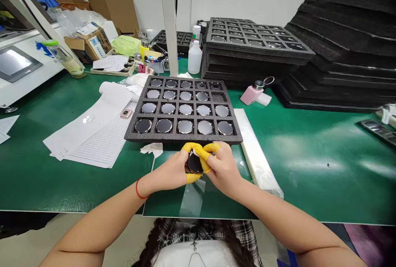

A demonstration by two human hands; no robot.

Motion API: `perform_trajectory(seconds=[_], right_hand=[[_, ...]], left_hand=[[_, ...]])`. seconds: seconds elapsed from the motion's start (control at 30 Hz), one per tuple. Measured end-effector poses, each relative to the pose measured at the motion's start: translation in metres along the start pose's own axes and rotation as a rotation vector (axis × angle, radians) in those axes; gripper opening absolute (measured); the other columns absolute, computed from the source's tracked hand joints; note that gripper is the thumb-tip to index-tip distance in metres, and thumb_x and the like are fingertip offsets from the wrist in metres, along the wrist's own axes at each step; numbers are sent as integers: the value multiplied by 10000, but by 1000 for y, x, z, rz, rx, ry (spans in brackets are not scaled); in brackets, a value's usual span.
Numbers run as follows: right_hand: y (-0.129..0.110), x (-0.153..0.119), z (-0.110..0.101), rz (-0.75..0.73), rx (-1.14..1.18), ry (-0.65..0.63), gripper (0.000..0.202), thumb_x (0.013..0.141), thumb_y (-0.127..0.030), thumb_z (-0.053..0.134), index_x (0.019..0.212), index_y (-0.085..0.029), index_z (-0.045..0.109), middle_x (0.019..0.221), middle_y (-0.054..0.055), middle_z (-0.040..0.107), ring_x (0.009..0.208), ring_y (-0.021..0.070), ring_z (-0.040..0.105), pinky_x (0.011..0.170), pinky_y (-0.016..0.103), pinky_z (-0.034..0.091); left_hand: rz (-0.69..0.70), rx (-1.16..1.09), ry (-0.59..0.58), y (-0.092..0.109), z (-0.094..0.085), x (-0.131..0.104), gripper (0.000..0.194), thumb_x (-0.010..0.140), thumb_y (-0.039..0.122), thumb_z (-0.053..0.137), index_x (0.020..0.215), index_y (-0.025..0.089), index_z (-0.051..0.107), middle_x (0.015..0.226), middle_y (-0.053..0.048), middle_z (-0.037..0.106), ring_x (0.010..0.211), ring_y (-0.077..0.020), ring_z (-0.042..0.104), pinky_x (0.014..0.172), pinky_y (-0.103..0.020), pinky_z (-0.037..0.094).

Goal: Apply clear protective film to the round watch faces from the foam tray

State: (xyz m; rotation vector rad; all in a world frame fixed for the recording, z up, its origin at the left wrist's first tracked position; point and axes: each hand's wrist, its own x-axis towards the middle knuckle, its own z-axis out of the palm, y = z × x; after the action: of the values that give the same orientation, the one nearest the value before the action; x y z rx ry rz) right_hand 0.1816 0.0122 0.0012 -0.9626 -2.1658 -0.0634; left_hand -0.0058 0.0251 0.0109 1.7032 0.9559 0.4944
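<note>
- Head camera feed, my landmark: black foam tray (183, 138), lying flat on the green desk (309, 168).
- I see the dark-faced round piece (194, 164) held up just in front of the tray, near side, roughly at mid-width, clear of its rim.
- Left hand (175, 168): curled mostly closed, thumb and fingers gripping the round piece from its left.
- Right hand (223, 168): fingers bent and bunched together, tips on the piece's upper right edge, pinching a small white scrap (195, 151); I can't tell the material.
- Both hands wear yellow finger covers (203, 154); red cord on the left wrist.
- Tray pockets run four rows by five; most hold round shiny-faced pieces, the two back right ones dark rings.
- In front of the tray, below the hands: clear film strip (192, 199).
- At the tray's near left corner: crumpled white tissue (154, 149).
- Left of the tray: small pink watch (126, 113) near its side, then paper sheets (88, 147).
- Right of the tray: long white slab (260, 155) in clear wrap, pink bottle (251, 94) further back.
- Behind the tray: white bottle (194, 57), stacked foam trays (253, 45) to the right.
</note>
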Motion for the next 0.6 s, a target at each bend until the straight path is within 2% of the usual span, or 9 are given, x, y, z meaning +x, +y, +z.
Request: perform_trajectory(seconds=[0.1,0.17,0.27,0.37,0.47,0.6], right_hand=[[-10,-7,6,-86,-35,-12,170,855,-109,479,908,-157,633,874,79,585,848,206,473,876,426,413],[-12,-12,5,-128,-27,-40,181,849,-103,482,939,-159,629,868,62,596,842,195,479,929,434,397],[-5,-15,1,-79,-52,-37,221,851,-101,486,1011,-172,621,887,63,602,860,200,480,930,450,396],[6,-14,0,1,-69,-20,206,841,-96,484,953,-187,631,901,81,585,866,213,463,900,470,412],[9,-13,3,-12,-40,-37,182,823,-96,487,890,-182,632,905,87,563,879,218,449,926,491,409],[3,-13,5,-57,38,-92,207,827,-115,491,957,-189,635,896,74,552,893,215,451,957,495,398]], left_hand=[[-14,-31,51,-7,2,2,564,758,244,658,1241,211,370,1042,-50,587,846,-175,597,717,-293,510],[-14,-45,67,-10,2,4,565,746,203,657,1236,212,375,1055,-51,583,863,-176,600,744,-305,517],[-30,-131,47,-11,2,6,571,753,226,676,1238,221,375,1052,-45,579,868,-171,605,755,-309,526],[-74,-254,12,-10,6,6,604,751,288,708,1245,233,365,1108,-55,555,896,-172,607,754,-307,534],[-91,-265,-8,-9,10,6,594,755,299,710,1237,226,371,1092,-54,559,884,-162,596,741,-295,526],[-63,-233,-52,-9,14,5,536,772,273,680,1218,209,391,1005,-36,575,820,-145,584,687,-265,506]])
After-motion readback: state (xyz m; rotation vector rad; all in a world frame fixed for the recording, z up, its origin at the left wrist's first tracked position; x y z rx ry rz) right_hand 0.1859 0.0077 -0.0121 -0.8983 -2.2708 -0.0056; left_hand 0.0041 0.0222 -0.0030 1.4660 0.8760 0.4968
